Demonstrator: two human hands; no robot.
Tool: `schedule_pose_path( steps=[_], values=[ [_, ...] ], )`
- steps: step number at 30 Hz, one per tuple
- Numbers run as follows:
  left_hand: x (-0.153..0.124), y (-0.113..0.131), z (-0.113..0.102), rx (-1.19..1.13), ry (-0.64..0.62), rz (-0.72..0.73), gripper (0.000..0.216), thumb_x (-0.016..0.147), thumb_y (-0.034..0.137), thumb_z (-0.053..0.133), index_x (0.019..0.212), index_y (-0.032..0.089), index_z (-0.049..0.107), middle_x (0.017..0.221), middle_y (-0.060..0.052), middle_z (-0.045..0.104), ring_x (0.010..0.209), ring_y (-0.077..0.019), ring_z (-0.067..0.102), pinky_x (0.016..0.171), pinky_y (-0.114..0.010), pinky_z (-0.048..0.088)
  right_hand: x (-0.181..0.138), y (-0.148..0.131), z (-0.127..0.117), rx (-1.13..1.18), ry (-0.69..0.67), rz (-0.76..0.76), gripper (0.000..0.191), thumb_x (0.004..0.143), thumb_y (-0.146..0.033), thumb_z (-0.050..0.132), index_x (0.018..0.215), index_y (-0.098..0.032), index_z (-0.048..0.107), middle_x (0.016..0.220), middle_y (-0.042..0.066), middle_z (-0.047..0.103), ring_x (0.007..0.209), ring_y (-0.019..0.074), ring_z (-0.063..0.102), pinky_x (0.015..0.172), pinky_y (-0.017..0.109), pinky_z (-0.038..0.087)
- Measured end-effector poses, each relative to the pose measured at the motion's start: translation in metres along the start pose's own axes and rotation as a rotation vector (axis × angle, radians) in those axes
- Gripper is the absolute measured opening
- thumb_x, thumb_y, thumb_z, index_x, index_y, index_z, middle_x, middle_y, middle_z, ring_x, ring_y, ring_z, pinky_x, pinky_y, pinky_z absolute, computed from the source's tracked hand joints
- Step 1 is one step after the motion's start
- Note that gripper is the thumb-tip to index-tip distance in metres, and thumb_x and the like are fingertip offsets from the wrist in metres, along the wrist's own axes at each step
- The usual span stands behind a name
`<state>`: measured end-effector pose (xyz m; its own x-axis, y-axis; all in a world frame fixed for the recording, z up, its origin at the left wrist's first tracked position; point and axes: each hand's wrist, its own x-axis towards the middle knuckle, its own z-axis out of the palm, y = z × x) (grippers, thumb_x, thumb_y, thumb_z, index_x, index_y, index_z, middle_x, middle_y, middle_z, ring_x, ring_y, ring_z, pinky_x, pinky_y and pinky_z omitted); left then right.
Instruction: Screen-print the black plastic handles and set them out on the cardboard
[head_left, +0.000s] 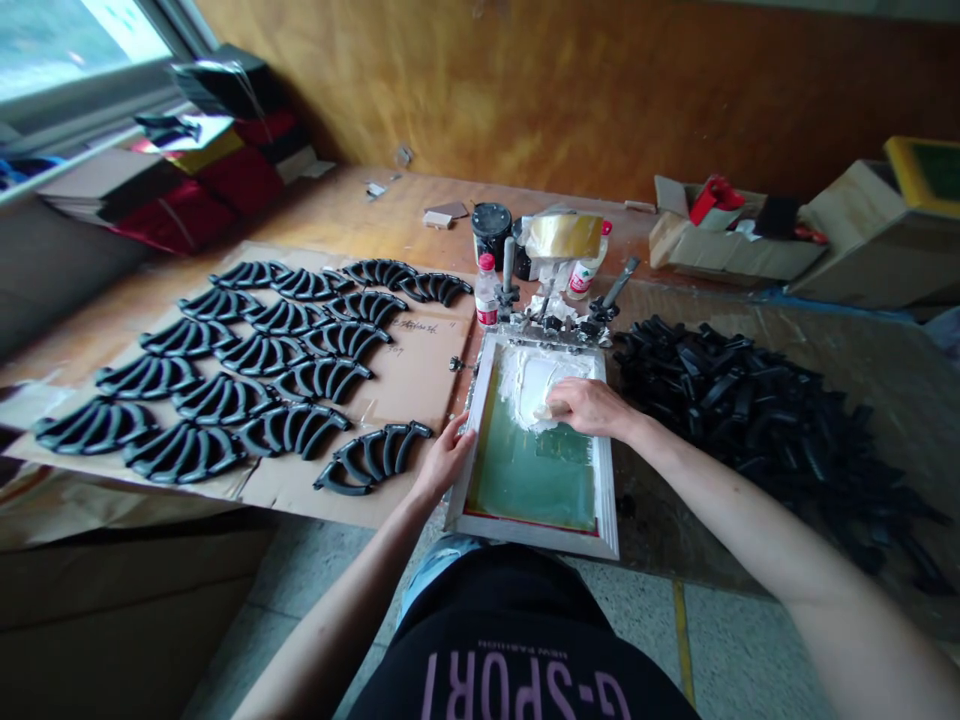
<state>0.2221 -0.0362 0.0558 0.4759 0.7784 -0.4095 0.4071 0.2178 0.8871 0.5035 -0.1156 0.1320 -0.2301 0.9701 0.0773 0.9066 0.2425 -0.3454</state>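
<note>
A silver-framed printing screen [609,470] with green mesh lies in front of me, white ink [529,378] smeared over its far half. My right hand [589,407] rests on the mesh with fingers closed round a small squeegee mostly hidden under them. My left hand [448,455] grips the screen's left frame edge. Just left of that hand lie fans of curved black plastic pieces [371,455] on brown cardboard [409,375].
A heap of loose black pieces [750,415] lies right of the screen. Behind the screen stand a small bottle [487,292], a black pot [491,228], clamps and a foil-covered item [562,237]. Cardboard boxes [720,250] sit at the back right, stacked folders [172,180] at the back left.
</note>
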Motion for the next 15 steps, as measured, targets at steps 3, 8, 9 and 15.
schedule_pose_path(
  steps=[3,8,9,15],
  values=[
    [-0.002,0.006,0.0,-0.043,-0.013,-0.018,0.071,0.081,0.058,0.057,0.139,0.019,0.049,0.102,-0.008,0.073,0.09,-0.0222,0.068,0.075,-0.03,0.053,0.0,-0.003,0.015,-0.06,0.145,0.062,0.022,0.083,-0.009,0.051,0.091,-0.018,0.069,0.093,0.008,0.068,0.096,0.023,0.057,0.083,0.033,0.044],
    [-0.005,0.013,-0.001,-0.065,-0.02,-0.029,0.072,0.08,0.057,0.059,0.14,0.018,0.048,0.091,-0.006,0.073,0.08,-0.0209,0.068,0.068,-0.029,0.052,-0.013,-0.012,0.03,-0.057,0.139,-0.032,0.024,0.085,-0.01,0.052,0.1,-0.018,0.07,0.098,0.008,0.069,0.099,0.0237,0.058,0.088,0.035,0.043],
    [-0.006,0.016,-0.001,-0.07,-0.025,-0.03,0.073,0.08,0.057,0.059,0.14,0.019,0.048,0.089,-0.006,0.073,0.078,-0.0208,0.068,0.067,-0.029,0.052,-0.01,-0.011,0.026,-0.047,0.146,-0.008,0.021,0.086,-0.014,0.055,0.101,-0.019,0.07,0.096,0.007,0.07,0.096,0.0231,0.059,0.088,0.035,0.043],
    [-0.026,0.061,-0.015,-0.116,-0.024,0.044,0.065,0.083,0.058,0.056,0.136,0.021,0.054,0.094,-0.005,0.073,0.08,-0.0197,0.067,0.066,-0.027,0.051,0.041,0.027,-0.018,-0.064,0.331,0.338,0.059,0.083,-0.03,0.068,0.139,-0.028,0.05,0.107,0.006,0.068,0.093,0.0248,0.06,0.084,0.036,0.045]
  ],
)
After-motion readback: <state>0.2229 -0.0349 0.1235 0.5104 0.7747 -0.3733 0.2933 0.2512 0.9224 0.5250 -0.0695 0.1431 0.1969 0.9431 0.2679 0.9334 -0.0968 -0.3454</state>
